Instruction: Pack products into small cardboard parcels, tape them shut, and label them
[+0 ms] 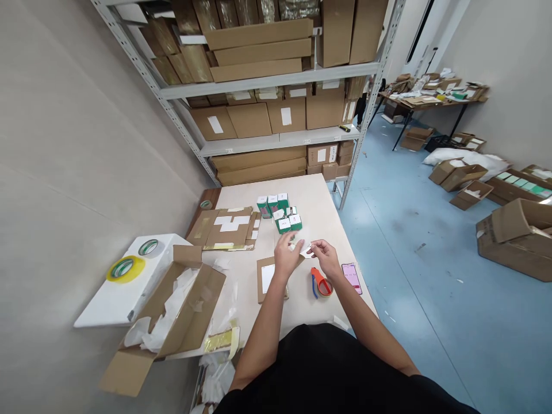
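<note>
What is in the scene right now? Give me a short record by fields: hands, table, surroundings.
Left: left hand at a small white piece; grip unclear
Right: right hand pinches the same small white piece
Beyond hands: green-and-white boxes, clustered on the table
Near right hand: orange tape dispenser; phone beside it
Under left wrist: flat cardboard piece
Table's left: flattened cardboard, open carton, tape rolls
Behind: shelf rack of cartons

A stockroom for packing: metal shelving [276,77] stacked with cardboard boxes [259,52], tape rolls [126,268] on the table [319,201]
</note>
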Demonstrator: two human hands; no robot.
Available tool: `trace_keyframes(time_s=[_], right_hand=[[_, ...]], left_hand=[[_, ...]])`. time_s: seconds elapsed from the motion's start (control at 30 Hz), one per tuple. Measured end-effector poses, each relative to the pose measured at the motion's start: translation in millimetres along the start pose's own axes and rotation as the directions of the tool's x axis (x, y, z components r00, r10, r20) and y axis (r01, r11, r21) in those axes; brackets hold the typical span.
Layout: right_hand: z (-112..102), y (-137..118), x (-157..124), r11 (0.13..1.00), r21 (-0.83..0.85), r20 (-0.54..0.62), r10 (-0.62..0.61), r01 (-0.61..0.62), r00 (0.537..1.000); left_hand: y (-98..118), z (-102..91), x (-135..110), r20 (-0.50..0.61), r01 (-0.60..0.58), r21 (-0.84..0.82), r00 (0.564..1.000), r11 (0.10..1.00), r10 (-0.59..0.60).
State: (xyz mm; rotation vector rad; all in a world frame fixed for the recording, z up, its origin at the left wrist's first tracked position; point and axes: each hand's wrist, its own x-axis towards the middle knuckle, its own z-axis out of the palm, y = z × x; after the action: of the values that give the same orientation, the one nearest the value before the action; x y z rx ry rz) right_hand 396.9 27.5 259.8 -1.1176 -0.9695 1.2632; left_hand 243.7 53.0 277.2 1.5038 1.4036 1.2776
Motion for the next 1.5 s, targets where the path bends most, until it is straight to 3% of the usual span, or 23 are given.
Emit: trace_keyframes(time_s=[0.07,0.13,0.4,0.6,0.7,0.8,0.93,1.07,1.27,1.4,1.5], right_hand=[[1.9,0.3,0.9,1.0,0.003,0.003,-0.031,0.031,1.0],[3.2,0.6,1.3,0.998,0.005,0.013,-0.063,0.063,0.998],[2.6,6.5,-4.7,0.998,0.002,0.035,-0.056,0.056,0.998],[3.7,2.0,-5.4,0.996,-0.02,-0.017,-0.093,0.092,0.996],[5.3,-0.2,-7.6,0.992,-0.031,0.025,-0.118,0.119,0.993],[6.6,0.6,-11.7,0.993,-0.032,0.057,-0.111,0.112,0.992],[10.3,9.0,-15.5,0.998,0.027,0.01,-0.049,0.049,0.999],[27.0,22.3,-17.5,0.988,0.147,-0.005,0.039,-0.038,0.999],[72.2,36.1,-25.7,0.99,0.112,0.161,0.067,-0.086,0.985],[100.4,42.2,-29.9,0.996,0.058,0.198,0.052,-0.065,0.979],[123.8,47.0,-37.0,0.998,0.048,0.181,0.024,-0.033,0.983]], left_hand=[[4.2,3.3,-4.3,0.152,-0.021,-0.032,0.988,0.999,0.026],[5.6,6.2,-7.4,0.202,0.016,-0.102,0.979,0.995,0.005],[-1.1,7.5,-6.8,0.047,0.141,-0.262,0.99,0.955,-0.134],[2.0,7.6,-17.5,0.235,0.163,-0.393,0.969,0.905,-0.073],[1.8,3.7,-21.5,0.214,0.117,-0.373,0.976,0.921,-0.038],[-4.0,-4.7,-23.5,0.111,0.114,-0.355,0.991,0.928,-0.079],[-14.2,-21.4,-30.5,-0.074,0.12,-0.373,0.985,0.92,-0.158],[-16.9,-37.7,-45.1,-0.109,0.122,-0.32,0.98,0.94,-0.165],[-20.2,-66.0,-68.1,-0.162,0.102,-0.195,0.978,0.975,-0.135],[-30.6,-106.4,-79.9,-0.256,0.114,-0.23,0.951,0.966,-0.173],[-42.2,-152.5,-91.9,-0.408,0.099,-0.278,0.888,0.955,-0.211]])
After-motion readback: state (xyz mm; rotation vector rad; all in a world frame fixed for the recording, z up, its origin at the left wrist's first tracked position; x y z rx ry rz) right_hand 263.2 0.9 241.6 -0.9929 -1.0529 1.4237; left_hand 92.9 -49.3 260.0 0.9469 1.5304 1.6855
